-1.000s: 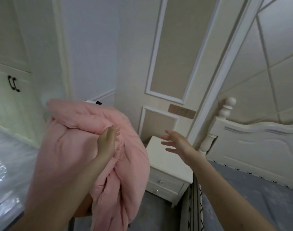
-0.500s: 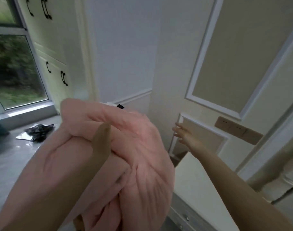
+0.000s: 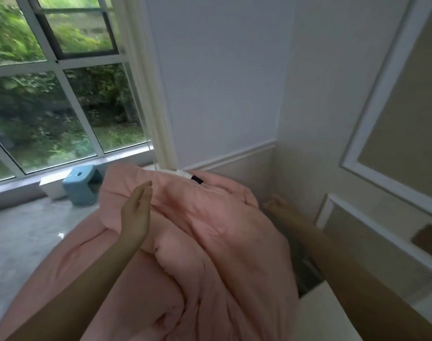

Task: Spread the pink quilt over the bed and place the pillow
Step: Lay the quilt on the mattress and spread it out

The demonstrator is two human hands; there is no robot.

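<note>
Pink quilt (image 3: 205,242) bunched in a heap, centre and lower frame; left hand (image 3: 136,212) flat against it, fingers straight and together; right hand (image 3: 275,205) beyond its right edge, fingers mostly hidden, can't tell. Find corners before lifting

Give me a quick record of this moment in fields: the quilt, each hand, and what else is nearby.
quilt: pink quilt, bunched in a heap, not spread
left hand: fingers straight, flat against the quilt's left side
right hand: reaching past the quilt's right edge, fingers partly hidden, grip unclear
bed: not in view
pillow: not in view
nearby: blue stool on the floor by the window
</note>
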